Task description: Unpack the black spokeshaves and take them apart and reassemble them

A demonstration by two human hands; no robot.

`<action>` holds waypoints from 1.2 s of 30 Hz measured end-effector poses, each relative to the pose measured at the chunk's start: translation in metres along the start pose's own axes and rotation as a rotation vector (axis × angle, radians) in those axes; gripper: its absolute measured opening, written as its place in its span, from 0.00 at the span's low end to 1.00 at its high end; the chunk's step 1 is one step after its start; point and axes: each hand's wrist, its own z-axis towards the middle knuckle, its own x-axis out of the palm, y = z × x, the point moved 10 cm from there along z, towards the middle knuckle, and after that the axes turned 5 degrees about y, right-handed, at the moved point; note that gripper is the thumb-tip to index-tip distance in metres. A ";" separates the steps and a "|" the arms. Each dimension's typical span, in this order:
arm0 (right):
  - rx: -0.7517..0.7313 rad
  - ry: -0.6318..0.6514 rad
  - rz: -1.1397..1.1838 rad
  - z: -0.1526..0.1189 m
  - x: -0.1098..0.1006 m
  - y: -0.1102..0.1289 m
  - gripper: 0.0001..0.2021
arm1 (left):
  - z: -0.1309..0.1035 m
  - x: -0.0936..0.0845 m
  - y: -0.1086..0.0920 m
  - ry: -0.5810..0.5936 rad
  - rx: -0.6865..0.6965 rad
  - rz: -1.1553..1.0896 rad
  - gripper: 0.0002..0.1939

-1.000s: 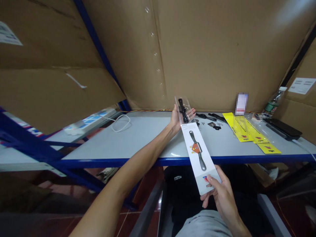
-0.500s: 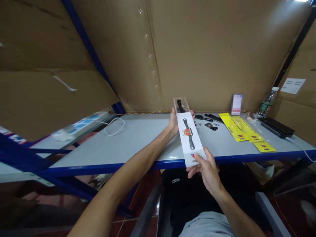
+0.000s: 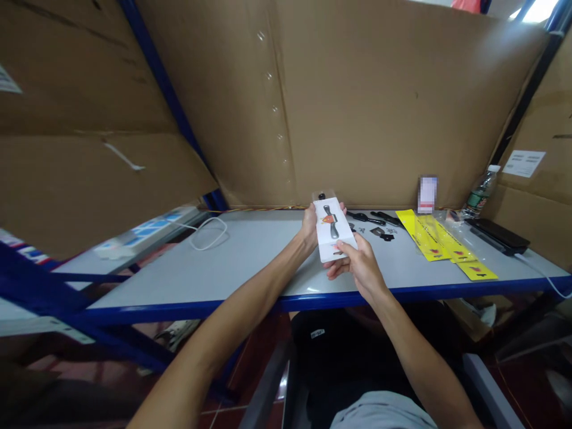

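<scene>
A white printed card (image 3: pixel 342 232) with a picture of a tool lies over a clear plastic pack (image 3: pixel 329 194), in which a black tool end shows. My left hand (image 3: pixel 309 221) wraps round the upper part of the pack, with fingertips showing at its right side. At the card's lower end, my right hand (image 3: pixel 360 262) pinches it, thumb on top and fingers beneath. Just right of the pack, black tool handles (image 3: pixel 367 218) and small dark metal parts (image 3: pixel 383 234) rest on the grey table (image 3: pixel 259 253).
Yellow cards in clear plastic (image 3: pixel 426 238), a phone (image 3: pixel 428 194), a bottle (image 3: pixel 481 192) and a black device (image 3: pixel 498 236) occupy the right side. A white cable (image 3: pixel 210 232) and power strip (image 3: pixel 143 232) are at left. Cardboard (image 3: pixel 357 107) stands behind.
The card has slid upward over the plastic pack, covering most of the black tool. My right hand has moved up and slightly left with it. The camera view has shifted slightly.
</scene>
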 end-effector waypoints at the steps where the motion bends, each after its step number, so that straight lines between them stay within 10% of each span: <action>1: -0.043 -0.055 -0.075 0.000 -0.007 0.002 0.19 | 0.001 -0.002 0.000 -0.017 0.003 -0.014 0.34; 6: -0.649 -0.506 -0.726 -0.039 -0.026 0.058 0.19 | 0.006 -0.004 0.005 -0.037 -0.005 -0.095 0.37; 9: -0.837 -0.482 -1.096 -0.044 0.004 0.073 0.19 | 0.005 -0.001 0.009 -0.006 -0.029 -0.104 0.40; 23: -0.752 -0.289 -1.576 0.053 0.032 0.068 0.19 | 0.012 -0.006 -0.005 -0.060 0.068 -0.120 0.27; 36: -0.846 -0.038 -1.628 0.075 0.033 0.069 0.17 | 0.019 -0.018 -0.012 -0.087 0.027 -0.087 0.15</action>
